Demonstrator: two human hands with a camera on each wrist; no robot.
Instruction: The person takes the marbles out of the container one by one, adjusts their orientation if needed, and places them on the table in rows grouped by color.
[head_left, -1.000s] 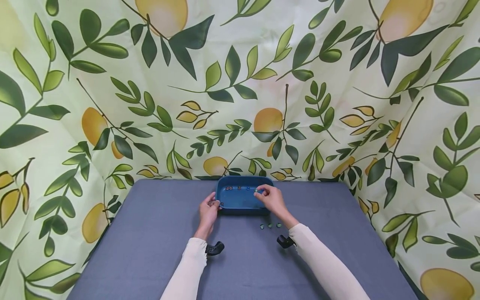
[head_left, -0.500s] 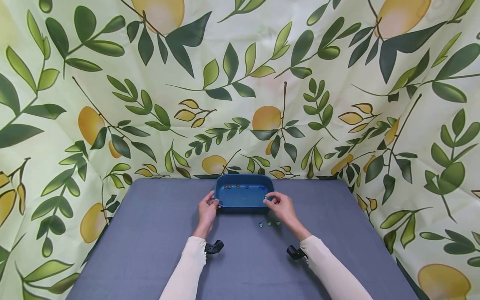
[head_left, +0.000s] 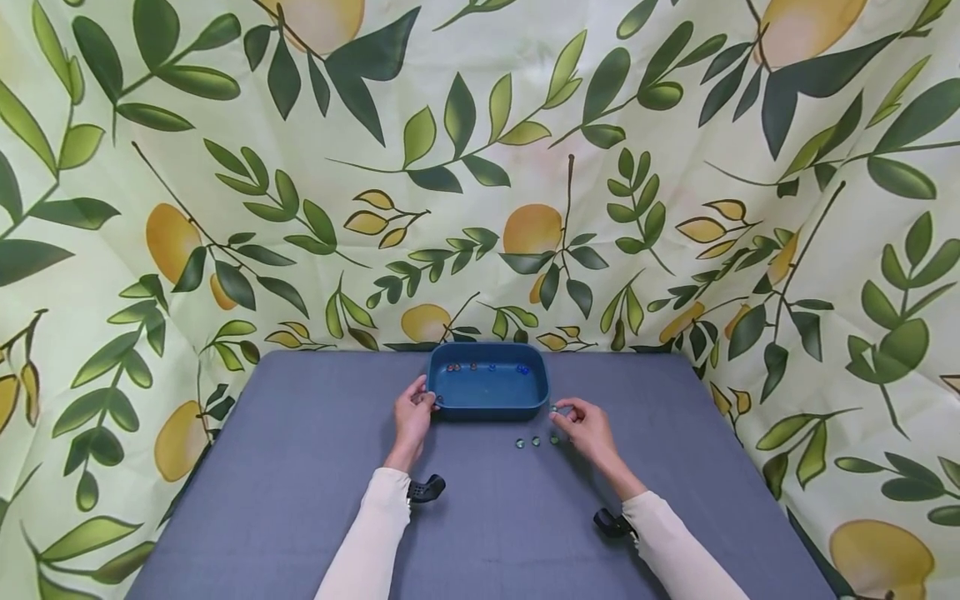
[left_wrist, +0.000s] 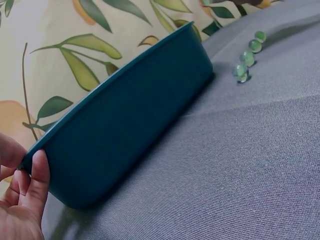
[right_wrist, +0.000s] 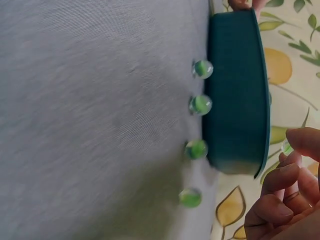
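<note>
Marble (head_left: 553,408), a small glassy one, sits pinched in the fingertips of the right hand (head_left: 588,423), so that grip is closed on it. A second ago that hand was inside the tray (head_left: 487,410) at its 3 o'clock end. Half a second ago it was over the rim there. Now it is clear of the tray, low over the worktop (head_left: 300,500), just off the tray's 4 o'clock corner. To my eye one more marble has come out of the tray and is on its way to the cloth, not yet set down.

The green marbles (head_left: 536,441) already out lie in a row just at 6 o'clock of the tray's front wall. From the head view I count three clear of the hand. The right wrist view shows a fourth beyond them towards the hand. A few more marbles (head_left: 453,367) remain inside along the tray's 12 o'clock wall.

The left hand (head_left: 412,412) has not moved. Its grip is closed on the tray's 9 o'clock rim, thumb against the outer wall.

The marble is a ball, so it points nowhere and has no long axis. The row runs from 9 to 3 o'clock, and the tray's long side lies the same way, flat on the worktop
</note>
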